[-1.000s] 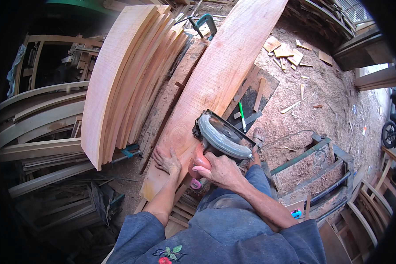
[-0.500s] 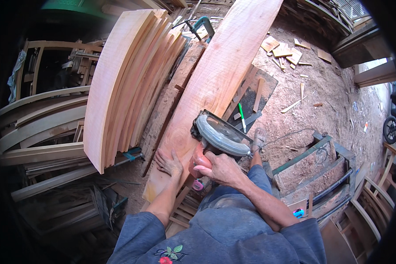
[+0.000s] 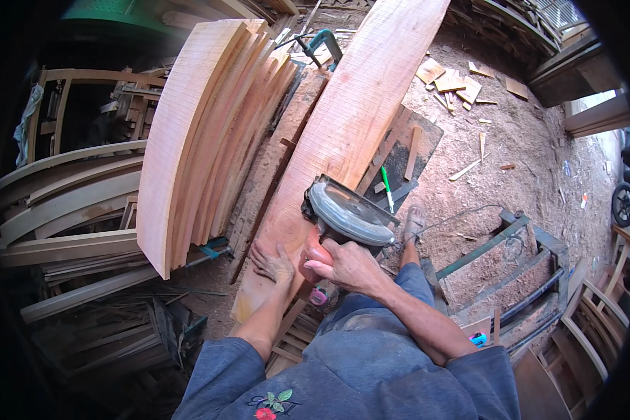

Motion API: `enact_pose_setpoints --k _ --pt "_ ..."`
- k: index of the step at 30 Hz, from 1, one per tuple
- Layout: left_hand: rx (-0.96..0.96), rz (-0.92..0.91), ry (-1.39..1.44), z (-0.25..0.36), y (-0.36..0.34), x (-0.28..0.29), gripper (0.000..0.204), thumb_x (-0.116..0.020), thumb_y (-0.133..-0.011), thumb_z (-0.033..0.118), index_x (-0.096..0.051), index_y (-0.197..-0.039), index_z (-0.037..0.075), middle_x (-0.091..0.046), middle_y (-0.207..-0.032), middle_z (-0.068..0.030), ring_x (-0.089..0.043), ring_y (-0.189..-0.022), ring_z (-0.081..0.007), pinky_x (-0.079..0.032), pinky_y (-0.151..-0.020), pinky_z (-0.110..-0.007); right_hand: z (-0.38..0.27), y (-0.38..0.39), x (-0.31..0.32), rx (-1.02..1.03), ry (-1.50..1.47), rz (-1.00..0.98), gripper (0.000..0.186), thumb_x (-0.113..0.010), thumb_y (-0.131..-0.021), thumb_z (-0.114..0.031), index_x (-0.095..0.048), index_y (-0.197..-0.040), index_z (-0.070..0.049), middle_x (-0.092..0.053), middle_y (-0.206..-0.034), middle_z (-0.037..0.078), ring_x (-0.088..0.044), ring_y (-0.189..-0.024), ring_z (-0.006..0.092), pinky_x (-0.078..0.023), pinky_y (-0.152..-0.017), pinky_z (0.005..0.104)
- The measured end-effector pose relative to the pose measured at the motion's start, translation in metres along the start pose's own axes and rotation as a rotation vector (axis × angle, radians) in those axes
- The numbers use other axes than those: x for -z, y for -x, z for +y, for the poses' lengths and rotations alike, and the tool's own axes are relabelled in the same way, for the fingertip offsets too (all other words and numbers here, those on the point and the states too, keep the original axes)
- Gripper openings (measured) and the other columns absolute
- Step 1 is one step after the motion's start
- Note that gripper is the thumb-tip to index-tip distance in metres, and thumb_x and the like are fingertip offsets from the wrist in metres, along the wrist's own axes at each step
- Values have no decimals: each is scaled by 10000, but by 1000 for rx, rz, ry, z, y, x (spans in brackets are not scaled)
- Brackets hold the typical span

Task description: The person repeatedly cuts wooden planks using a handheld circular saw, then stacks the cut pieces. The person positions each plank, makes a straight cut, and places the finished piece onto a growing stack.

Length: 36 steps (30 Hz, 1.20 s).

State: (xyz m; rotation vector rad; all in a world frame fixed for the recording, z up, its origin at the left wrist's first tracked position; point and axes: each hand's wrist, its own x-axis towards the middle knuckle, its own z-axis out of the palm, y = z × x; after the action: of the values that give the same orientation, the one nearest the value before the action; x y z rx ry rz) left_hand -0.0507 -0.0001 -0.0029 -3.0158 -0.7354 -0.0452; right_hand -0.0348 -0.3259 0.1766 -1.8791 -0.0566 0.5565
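A long pale-red wooden board (image 3: 360, 91) runs from near my waist away to the upper right. On its near part lies my left hand (image 3: 273, 264), flat with fingers spread. My right hand (image 3: 350, 267) is wrapped round the orange-red handle of a circular saw (image 3: 350, 217). The saw sits across the board's right edge, its rounded grey guard toward me. Its blade is hidden under the guard and base. Beside the board's right edge, beyond the saw, a green and white pen (image 3: 386, 187) lies on a dark surface with wood strips.
Several curved planks (image 3: 203, 147) stand stacked at the left, near a teal clamp (image 3: 323, 45). Wood offcuts (image 3: 458, 82) lie on the sawdust-covered floor at the upper right. A metal frame (image 3: 511, 273) stands at the right, with a cable (image 3: 462, 213) behind my foot. Curved wooden pieces (image 3: 77, 185) fill the far left.
Both hands and the saw keep nearly the same place on the board. The whole view has shifted very slightly.
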Motion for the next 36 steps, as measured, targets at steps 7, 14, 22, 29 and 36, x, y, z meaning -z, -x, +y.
enact_pose_setpoints --k 7,14,22,29,36 --pt "21 -25 -4 -2 -1 -3 863 -586 -1002 665 -399 -1643 119 -394 -1688 -138 -289 -1595 -413 -255 -1167 -799 -6 -10 0 -33 2 -30 687 -622 -990 -676 -655 -1047 8 -703 -832 321 -709 -848 535 -559 -746 587" --pt "17 -33 -18 -5 -1 -6 868 -595 -999 661 -385 -1650 127 -383 -1694 -138 -293 -1594 -414 -267 -1164 -796 -9 -18 1 -40 -1 -53 683 -626 -985 -678 -662 -1059 0 -705 -850 314 -703 -869 537 -553 -756 589" --pt "21 -21 -31 -13 -2 -17 859 -606 -994 659 -385 -1653 154 -381 -1698 -128 -292 -1599 -388 -277 -1159 -796 -13 -26 0 -42 4 -53 690 -611 -994 -680 -658 -1050 7 -700 -845 322 -701 -866 541 -556 -756 589" --pt "21 -30 -38 -16 -3 -20 885 -579 -995 697 -361 -1665 161 -369 -1710 -102 -288 -1604 -357 -278 -1156 -800 -15 -33 -2 -20 6 -46 679 -604 -1002 -668 -655 -1043 7 -697 -836 324 -699 -861 545 -556 -758 592" --pt "-12 41 -31 -24 0 -31 916 -598 -971 723 -372 -1661 164 -368 -1716 -84 -285 -1610 -336 -274 -1182 -767 -18 -41 -6 6 16 -10 686 -604 -1008 -660 -648 -1006 25 -690 -802 329 -703 -821 539 -561 -727 588"
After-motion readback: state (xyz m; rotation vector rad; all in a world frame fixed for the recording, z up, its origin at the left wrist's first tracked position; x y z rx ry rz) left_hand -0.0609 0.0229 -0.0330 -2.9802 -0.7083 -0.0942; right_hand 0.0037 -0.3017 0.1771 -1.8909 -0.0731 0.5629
